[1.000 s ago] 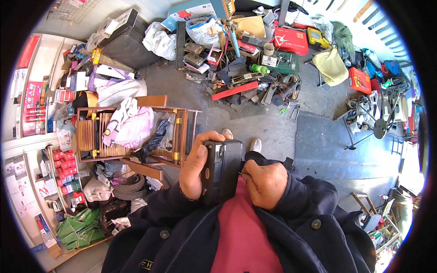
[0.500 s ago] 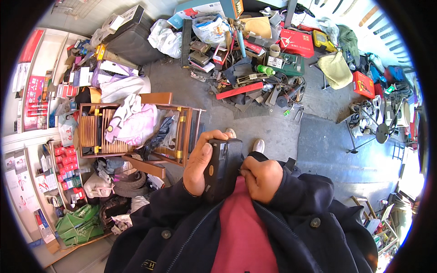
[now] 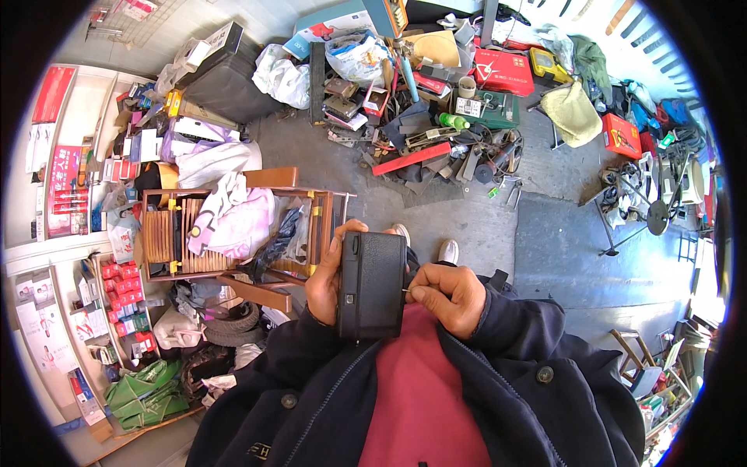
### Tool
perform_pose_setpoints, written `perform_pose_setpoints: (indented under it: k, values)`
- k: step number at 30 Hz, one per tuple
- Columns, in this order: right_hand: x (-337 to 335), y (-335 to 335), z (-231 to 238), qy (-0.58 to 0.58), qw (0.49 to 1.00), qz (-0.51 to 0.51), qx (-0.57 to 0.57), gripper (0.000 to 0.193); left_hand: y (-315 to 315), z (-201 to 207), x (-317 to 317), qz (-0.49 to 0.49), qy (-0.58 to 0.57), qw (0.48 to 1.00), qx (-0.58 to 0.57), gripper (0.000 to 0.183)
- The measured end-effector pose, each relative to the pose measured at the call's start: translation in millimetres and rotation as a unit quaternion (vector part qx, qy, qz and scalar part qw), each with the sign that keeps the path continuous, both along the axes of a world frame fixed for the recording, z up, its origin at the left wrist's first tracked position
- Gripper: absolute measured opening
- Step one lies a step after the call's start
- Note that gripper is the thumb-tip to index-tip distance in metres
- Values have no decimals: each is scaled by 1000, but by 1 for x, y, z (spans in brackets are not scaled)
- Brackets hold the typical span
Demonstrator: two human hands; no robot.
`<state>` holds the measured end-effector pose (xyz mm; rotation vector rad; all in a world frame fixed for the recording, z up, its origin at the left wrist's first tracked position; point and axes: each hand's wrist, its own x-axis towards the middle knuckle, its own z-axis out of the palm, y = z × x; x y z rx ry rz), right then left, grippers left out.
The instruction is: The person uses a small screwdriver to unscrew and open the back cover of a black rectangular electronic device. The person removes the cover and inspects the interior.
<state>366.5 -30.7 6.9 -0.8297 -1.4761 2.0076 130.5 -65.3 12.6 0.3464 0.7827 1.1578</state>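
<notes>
My left hand [image 3: 326,279] is wrapped round one side of a black boxy device [image 3: 377,284], held upright in front of my chest. Its wide face has a textured panel, with a smooth strip and a small light-coloured window along the left. I cannot make out its exact kind; it resembles a compact camera. At the device's right edge, my right hand [image 3: 451,297] is closed in a pinch between thumb and forefinger. A thin, pale pin-like piece [image 3: 408,290] juts from that pinch toward the device's side. The rest of it is hidden by my fingers.
A wooden chair [image 3: 167,233] bearing cloths [image 3: 237,218] stands at the left, beside shelves of boxes [image 3: 124,292]. Ahead on the floor lies a heap of tools and scrap [image 3: 436,148], with a red case [image 3: 504,71] behind. A metal stand [image 3: 658,218] is at the right.
My left hand has turned the device, so its broad textured face now shows instead of its narrow side. My right hand has shifted slightly, and its pinch now shows the thin piece.
</notes>
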Motion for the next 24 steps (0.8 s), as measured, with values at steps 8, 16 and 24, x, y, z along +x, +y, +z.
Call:
perform_pose_setpoints:
  k: [8,16,24]
  values:
    - [2,-2,-1,3,1000,-4,-21,13,-7,-10,3,-3,-3,1000,-16,42]
    - [3,2,7,6,998,-32,56,10,-12,-8,13,33,-33,999,-22,45]
    - [8,2,18,-89,988,-21,125,8,-9,-4,17,42,25,999,16,44]
